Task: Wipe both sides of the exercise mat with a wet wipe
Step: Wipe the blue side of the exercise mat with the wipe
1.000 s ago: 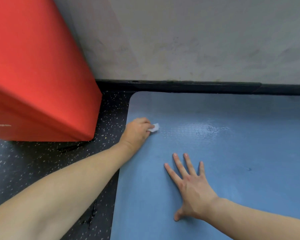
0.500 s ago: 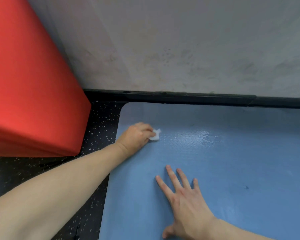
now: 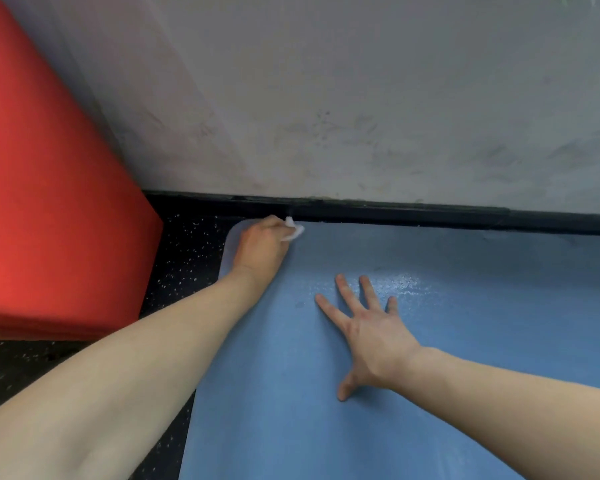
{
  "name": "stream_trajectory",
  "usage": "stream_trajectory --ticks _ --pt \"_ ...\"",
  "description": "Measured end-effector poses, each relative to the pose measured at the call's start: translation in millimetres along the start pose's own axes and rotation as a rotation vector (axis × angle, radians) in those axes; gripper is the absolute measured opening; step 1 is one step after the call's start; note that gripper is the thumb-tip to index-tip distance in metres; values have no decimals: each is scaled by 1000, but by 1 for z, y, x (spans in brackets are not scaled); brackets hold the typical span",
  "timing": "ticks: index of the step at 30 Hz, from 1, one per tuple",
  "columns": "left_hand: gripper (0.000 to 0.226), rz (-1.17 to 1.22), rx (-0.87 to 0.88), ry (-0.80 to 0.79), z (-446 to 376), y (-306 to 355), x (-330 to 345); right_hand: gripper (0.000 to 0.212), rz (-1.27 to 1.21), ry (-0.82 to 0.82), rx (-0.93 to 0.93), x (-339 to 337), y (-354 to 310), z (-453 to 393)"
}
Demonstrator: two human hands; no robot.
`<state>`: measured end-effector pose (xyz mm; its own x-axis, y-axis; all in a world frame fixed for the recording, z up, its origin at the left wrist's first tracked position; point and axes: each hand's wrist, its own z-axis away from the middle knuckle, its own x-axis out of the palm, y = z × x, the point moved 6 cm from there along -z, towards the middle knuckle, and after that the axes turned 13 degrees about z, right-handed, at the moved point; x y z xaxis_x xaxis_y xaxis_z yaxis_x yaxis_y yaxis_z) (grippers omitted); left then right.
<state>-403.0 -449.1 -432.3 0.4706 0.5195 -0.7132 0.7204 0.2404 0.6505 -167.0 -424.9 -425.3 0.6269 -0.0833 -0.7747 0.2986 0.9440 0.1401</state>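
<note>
While the blue mat (image 3: 430,358) lies flat on the speckled black floor (image 3: 187,258), its far edge just beside the black baseboard (image 3: 430,213), the left hand (image 3: 260,247) sits at the mat's 11 o'clock corner, grip curled tight round a crumpled white wipe (image 3: 293,231) that pokes out past the knuckles toward 1 o'clock. Over at 5 o'clock from it, the right hand (image 3: 374,334) lies palm-down on the mat, grip wide, fingers spread and holding nothing. A wet sheen glints on the mat just past those fingertips. Red pad (image 3: 56,202) at 9 o'clock, grey wall (image 3: 361,98) behind.
</note>
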Motion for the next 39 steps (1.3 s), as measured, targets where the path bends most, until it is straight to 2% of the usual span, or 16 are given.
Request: stream_trajectory --ticks 2,3,5,7,11,12,16,20,21,24,25,28,29,33,37,39 --pt "32 18 225 -207 8 28 18 158 -2 12 -3 2 1 -1" --pt "34 6 236 -213 1 25 15 158 0 19 -1 2 2 -2" --pt "24 -15 55 -94 -19 7 -2 158 10 15 -1 2 2 -4" --pt "17 -35 21 -27 -17 6 -5 158 8 7 -1 3 3 -4" --pt "28 27 411 -370 33 32 12 157 18 28 -9 5 3 -4" --pt "28 -5 418 -392 30 26 7 157 16 33 -9 5 3 -4" --pt "25 16 188 -91 7 9 -20 156 7 51 -16 4 4 -1" --pt "23 17 402 -347 50 36 11 159 -19 83 -10 9 7 6" --pt "24 -7 397 -352 45 31 7 160 -17 88 -11 10 7 11" --pt "30 -23 184 -113 24 13 -14 159 11 88 -16 14 10 26" --pt "30 -11 186 -130 31 20 -9 159 12 84 -12 16 12 30" --pt "24 13 472 -383 79 53 19 160 -12 68 7 17 16 37" --pt "24 11 491 -424 79 53 18 159 -20 66 10 17 16 39" --pt "24 3 267 -125 53 34 0 155 -38 97 -17 17 -1 46" --pt "21 111 439 -398 112 67 31 157 -43 87 -22 26 -15 47" --pt "21 82 454 -396 104 60 23 157 -20 80 -15 33 -17 46"
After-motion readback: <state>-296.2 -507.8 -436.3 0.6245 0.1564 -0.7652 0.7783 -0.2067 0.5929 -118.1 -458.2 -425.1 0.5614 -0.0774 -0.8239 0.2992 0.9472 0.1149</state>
